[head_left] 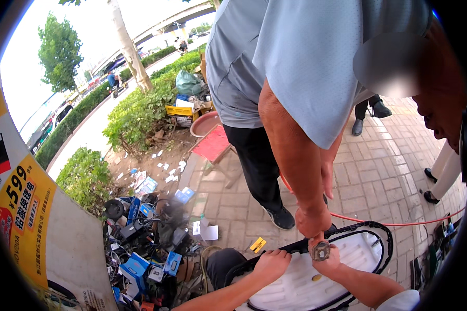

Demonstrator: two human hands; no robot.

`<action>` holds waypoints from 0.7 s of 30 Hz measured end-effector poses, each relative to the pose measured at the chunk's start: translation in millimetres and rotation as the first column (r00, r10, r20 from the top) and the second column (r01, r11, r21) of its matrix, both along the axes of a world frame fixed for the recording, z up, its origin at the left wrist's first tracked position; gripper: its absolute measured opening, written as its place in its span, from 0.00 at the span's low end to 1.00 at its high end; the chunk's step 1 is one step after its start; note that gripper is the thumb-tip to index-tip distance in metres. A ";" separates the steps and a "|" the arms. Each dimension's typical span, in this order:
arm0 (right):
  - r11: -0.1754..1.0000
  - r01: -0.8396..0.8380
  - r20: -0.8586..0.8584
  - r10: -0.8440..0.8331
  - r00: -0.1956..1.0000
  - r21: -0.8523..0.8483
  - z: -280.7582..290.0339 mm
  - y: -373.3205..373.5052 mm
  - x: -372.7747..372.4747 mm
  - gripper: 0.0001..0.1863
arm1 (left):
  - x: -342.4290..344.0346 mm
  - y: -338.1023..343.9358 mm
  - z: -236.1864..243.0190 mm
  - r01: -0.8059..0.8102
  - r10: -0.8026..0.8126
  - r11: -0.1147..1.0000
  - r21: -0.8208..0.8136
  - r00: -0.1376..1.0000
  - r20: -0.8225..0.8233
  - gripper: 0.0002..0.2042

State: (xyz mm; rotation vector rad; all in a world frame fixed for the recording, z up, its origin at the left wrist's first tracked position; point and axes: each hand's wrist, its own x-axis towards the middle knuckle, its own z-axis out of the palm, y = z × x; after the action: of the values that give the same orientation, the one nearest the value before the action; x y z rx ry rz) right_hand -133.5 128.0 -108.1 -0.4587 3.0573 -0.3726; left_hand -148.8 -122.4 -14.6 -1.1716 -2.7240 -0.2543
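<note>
A long oval white ribbed plastic panel [290, 285] with a black edge, resembling an upturned scooter seat, lies below me. My left hand [273, 266] has its fingers curled over the black edge on the near left. My right hand [328, 260] is closed around a tool with a worn, faceted metal end [320, 251], perhaps a hammer; the rest of the tool is hidden. Directly beyond it, a co-worker's hand [312, 222] reaches down to the panel's far edge, close against my right hand. What that hand grips cannot be made out.
The co-worker in a grey-blue shirt [301, 62] leans over from the far side. A red hose [394, 224] crosses the paving. At left lies a heap of parts and blue boxes [137, 269]. A red stool [213, 144] and a yellow card [258, 244] are beyond.
</note>
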 end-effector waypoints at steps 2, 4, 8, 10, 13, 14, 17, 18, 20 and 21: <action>0.964 -0.002 -0.193 0.055 0.980 0.265 -66.4 24.1 -2.9 0.16 | -7.4 10.2 -0.1 0.036 -0.036 0.999 0.011 0.999 -0.017 0.06; 0.912 0.011 -0.315 0.130 0.940 0.409 -77.6 21.1 -3.7 0.15 | -4.4 8.6 0.3 0.027 -0.027 1.000 -0.001 1.000 -0.013 0.06; 0.671 0.189 -0.497 0.302 0.813 0.717 -121.9 57.7 -6.2 0.18 | -8.2 23.6 4.0 0.071 -0.071 0.997 0.019 0.997 -0.024 0.06; 0.891 0.079 -0.417 0.129 0.900 0.448 -125.4 48.2 -9.4 0.21 | -2.4 16.5 2.4 0.036 -0.036 0.999 0.011 0.999 -0.014 0.06; 0.897 0.155 0.213 -0.070 0.974 -0.413 2.6 3.5 4.1 0.25 | 7.0 2.3 0.2 -0.012 0.012 1.000 -0.001 1.000 -0.003 0.05; 0.932 0.142 0.176 -0.086 0.981 -0.335 29.3 -2.4 6.8 0.26 | 6.1 2.9 0.9 -0.005 0.005 1.000 0.006 1.000 -0.007 0.05; 0.877 0.156 0.191 -0.075 0.979 -0.455 15.7 7.4 9.2 0.26 | 3.0 7.0 3.1 0.026 -0.026 1.000 0.013 0.999 -0.021 0.05; 0.884 0.144 0.187 -0.066 0.980 -0.444 12.3 8.0 9.6 0.26 | 3.1 6.3 3.1 0.030 -0.030 1.000 0.010 0.999 -0.019 0.06; 0.946 0.100 0.142 -0.058 0.988 -0.308 9.0 7.9 9.4 0.25 | 3.7 4.8 4.7 0.034 -0.034 0.999 0.006 0.999 -0.027 0.06; 0.996 0.053 0.003 -0.053 0.999 -0.074 7.4 9.3 11.2 0.24 | 3.4 6.6 5.5 0.041 -0.041 0.999 0.007 0.999 -0.029 0.06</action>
State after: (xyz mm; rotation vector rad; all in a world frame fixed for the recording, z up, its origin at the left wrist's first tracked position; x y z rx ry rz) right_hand -122.3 137.3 -100.6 -0.3801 3.0678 -0.4897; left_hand -145.4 -115.9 -9.1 -1.2210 -2.6739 -0.2501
